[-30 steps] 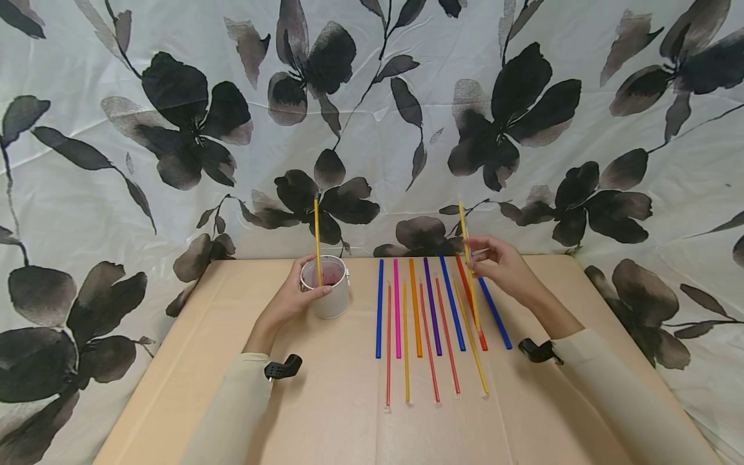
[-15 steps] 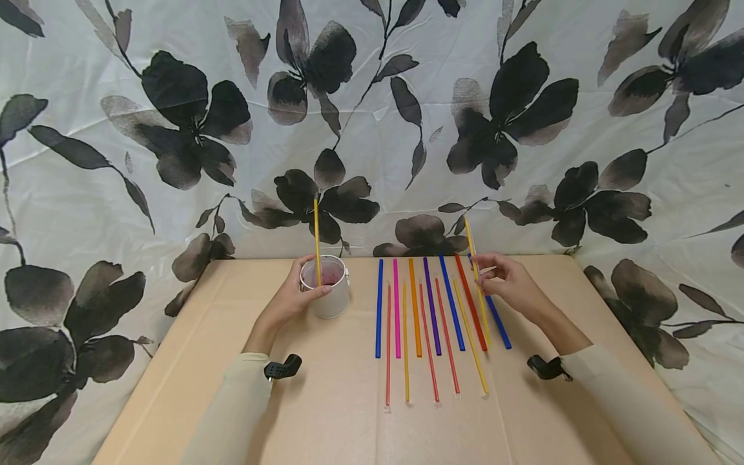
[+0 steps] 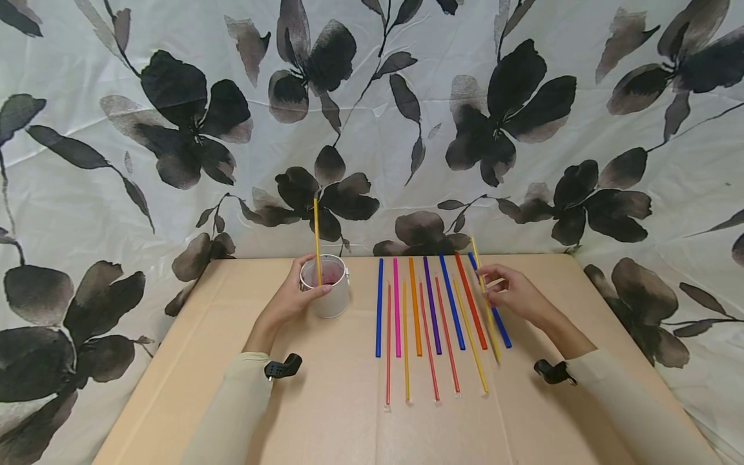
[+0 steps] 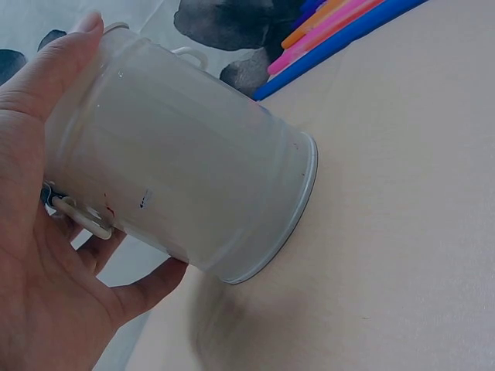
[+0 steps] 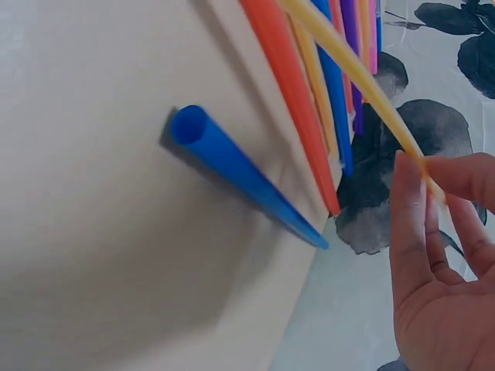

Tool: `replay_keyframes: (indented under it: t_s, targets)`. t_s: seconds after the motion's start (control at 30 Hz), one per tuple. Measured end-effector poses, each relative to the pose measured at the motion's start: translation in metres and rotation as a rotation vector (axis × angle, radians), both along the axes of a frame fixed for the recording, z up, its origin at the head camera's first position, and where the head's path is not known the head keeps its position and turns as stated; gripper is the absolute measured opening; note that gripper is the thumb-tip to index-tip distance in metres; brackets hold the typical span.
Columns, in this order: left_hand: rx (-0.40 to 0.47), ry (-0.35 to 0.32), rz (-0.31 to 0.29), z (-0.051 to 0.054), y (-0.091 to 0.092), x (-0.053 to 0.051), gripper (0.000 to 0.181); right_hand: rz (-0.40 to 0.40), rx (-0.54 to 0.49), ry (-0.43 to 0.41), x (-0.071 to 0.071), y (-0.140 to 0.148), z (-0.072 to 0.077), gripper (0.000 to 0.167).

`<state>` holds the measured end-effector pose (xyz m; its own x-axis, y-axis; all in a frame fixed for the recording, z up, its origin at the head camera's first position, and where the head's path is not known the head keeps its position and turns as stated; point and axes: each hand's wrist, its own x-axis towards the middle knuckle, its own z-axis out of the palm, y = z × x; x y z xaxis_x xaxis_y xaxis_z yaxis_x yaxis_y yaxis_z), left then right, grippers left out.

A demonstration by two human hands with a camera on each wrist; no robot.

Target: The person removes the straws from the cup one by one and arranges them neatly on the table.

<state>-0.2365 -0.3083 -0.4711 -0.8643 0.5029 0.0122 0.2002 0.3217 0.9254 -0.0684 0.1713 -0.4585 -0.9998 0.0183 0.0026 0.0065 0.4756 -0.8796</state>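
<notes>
My left hand [image 3: 287,298] grips the side of a small white bucket [image 3: 334,303], which stands on the table at the centre-left of the head view. One thin yellow straw [image 3: 316,226] rises out of the bucket; its lower end is hidden inside. Between thumb and fingers, my right hand [image 3: 511,290] pinches another thin yellow straw [image 5: 363,81], tilted over the right end of a straw row. In the head view it lies between a thick red straw [image 3: 472,300] and a thick blue straw [image 3: 501,328], crossing partly in front of the blue one.
Several thick straws, including pink [image 3: 397,310], orange [image 3: 415,310] and purple [image 3: 433,310], lie side by side on the wooden table [image 3: 325,400]. Thin red and yellow straws [image 3: 406,349] lie between them, reaching nearer the front. A flowered cloth [image 3: 407,148] hangs behind.
My right hand has moved right and nearer, lowering the yellow straw from over the thick red straw towards the blue one. The left hand and bucket have stayed put.
</notes>
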Motion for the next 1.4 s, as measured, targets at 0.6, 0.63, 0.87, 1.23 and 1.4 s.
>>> replay_keyframes:
  t_s: [0.6,0.63,0.87,1.23,1.4]
  targets:
    - [-0.007,-0.020,-0.027,0.036,0.003,0.022,0.092,0.002,0.162,-0.153,0.008,-0.001,-0.014,0.045]
    - [-0.005,-0.023,-0.026,0.035,0.003,0.022,0.092,0.003,0.171,-0.156,0.008,-0.001,-0.015,0.045]
    - [0.023,-0.029,-0.032,0.031,0.003,0.020,0.092,0.014,0.233,-0.186,0.011,-0.009,-0.014,0.045]
    - [0.023,-0.030,-0.025,0.031,0.005,0.020,0.091,0.052,0.416,-0.195,0.006,-0.016,-0.016,0.037]
    - [0.010,-0.028,-0.021,0.032,0.006,0.019,0.092,0.082,0.467,-0.184,0.003,-0.017,-0.016,0.036]
